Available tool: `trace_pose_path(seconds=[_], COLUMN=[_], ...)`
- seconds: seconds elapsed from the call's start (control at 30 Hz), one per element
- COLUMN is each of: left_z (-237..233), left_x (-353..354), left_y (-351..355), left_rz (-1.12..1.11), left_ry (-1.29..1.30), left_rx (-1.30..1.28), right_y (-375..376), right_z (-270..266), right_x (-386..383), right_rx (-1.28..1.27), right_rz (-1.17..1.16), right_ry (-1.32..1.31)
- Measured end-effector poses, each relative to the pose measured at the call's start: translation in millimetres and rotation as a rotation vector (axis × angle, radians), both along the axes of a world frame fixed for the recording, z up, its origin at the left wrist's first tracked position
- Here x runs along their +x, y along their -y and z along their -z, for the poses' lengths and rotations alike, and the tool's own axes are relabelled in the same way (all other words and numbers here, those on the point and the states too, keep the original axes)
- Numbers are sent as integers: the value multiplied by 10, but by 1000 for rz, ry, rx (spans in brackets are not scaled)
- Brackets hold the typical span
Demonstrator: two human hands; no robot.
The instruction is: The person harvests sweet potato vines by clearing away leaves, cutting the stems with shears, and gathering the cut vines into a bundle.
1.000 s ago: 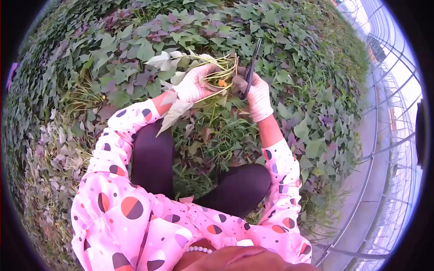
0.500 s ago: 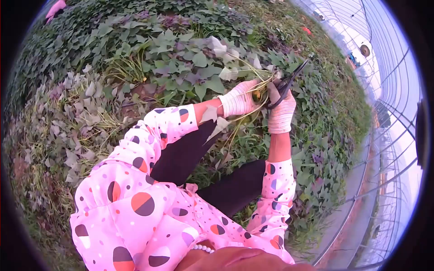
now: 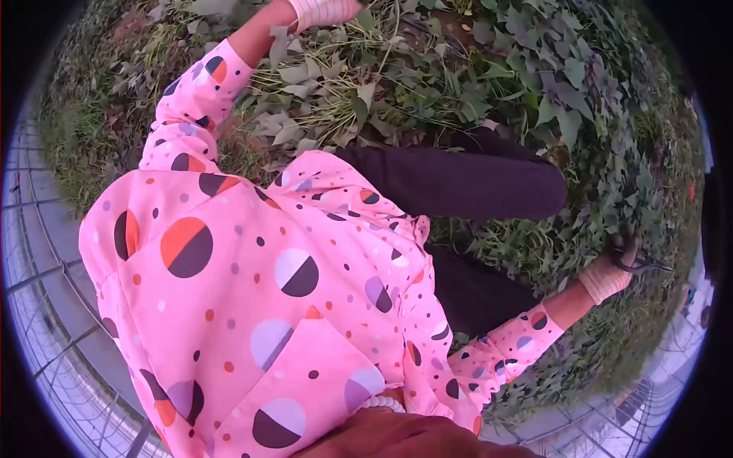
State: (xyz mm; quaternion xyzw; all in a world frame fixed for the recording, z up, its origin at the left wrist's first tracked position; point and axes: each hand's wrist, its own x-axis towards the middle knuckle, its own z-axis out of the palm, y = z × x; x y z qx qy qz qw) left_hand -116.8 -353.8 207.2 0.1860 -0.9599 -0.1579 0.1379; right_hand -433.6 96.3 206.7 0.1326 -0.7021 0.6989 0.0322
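Note:
My left hand (image 3: pixel 324 11), in a pale striped glove, is at the top edge, over loose leafy vines (image 3: pixel 305 72). The frame cuts it off and its fingers do not show well enough to tell whether they hold anything. Far to the right, my right hand (image 3: pixel 609 276), also gloved, is closed around black-handled scissors (image 3: pixel 645 266). The scissors point right, just above the green leaves, and their blades are hard to make out.
My bent legs in dark trousers (image 3: pixel 458 179) stand among the plants. Dense green and purple-tinged foliage (image 3: pixel 561 99) grows on the right. A curved frame of thin bars (image 3: pixel 57 305) shows at the lower left, beside a grey strip of ground.
The view has swung left and down. My hands, close together at a bunch of stems before, are now far apart: the left out to the left, the right off to the right with the scissors.

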Motion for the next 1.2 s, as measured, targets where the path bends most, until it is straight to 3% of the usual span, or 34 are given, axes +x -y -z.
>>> trace_pose_path(seconds=[0.07, 0.13, 0.2, 0.27, 0.4, 0.5, 0.53, 0.57, 0.6, 0.63, 0.73, 0.87, 0.97, 1.0, 1.07, 1.13, 1.17, 1.2], left_z=[836, 1419, 2430, 3019, 3135, 2687, 2335, 2396, 2357, 1841, 1347, 1112, 1436, 1695, 2066, 2399, 2441, 2425], left_x=[299, 458, 679, 795, 635, 561, 501, 563, 576, 320, -117, -1134, -2412, -2886, -3679, -4187, -4451, -4692], left_y=[129, -190, -486, -824, -931, -918, -888, -738, -588, -558, -409, -453, -709, -869, -1286, -1591, -1583, -1503], left_rz=[-208, -346, -401, -436, -403, -205, -80, 65, 131, 172, 389, 431, 587, 635, 874, 1004, 1059, 879], left_ry=[296, 552, 600, 675, 727, 969, 1104, 1183, 1209, 1392, 1302, 741, 347, 338, 349, 278, 180, 292], left_rx=[18, 210, 289, 374, 317, 218, 141, 81, 127, 244, 62, 199, 413, 594, 663, 626, 225, 27], right_y=[8, 42, 106, 168, 244, 80, 16, -35, -85, -153, -317, -255, 6, 64, 302, 431, 529, 592], right_z=[-3, -6, 24, 17, 25, -1, -28, -76, -105, -133, -285, -50, 444, 759, 1211, 1901, 2027, 2181], right_x=[-7, -39, -68, -27, 74, 50, 32, 1, -12, -41, -169, -224, -516, -706, -1024, -1337, -1477, -1601], right_rx=[134, -50, -19, -173, -156, -83, -26, 68, 164, 159, 377, 500, 576, 557, 459, 293, 304, 316], right_rz=[19, -59, -82, -34, -77, 1, 11, 19, 29, 63, -49, -151, -239, -275, -283, -203, -211, -220], right_ry=[-100, 28, -7, 118, 116, 115, 111, 78, 53, 44, 79, 347, 494, 493, 611, 664, 684, 717])
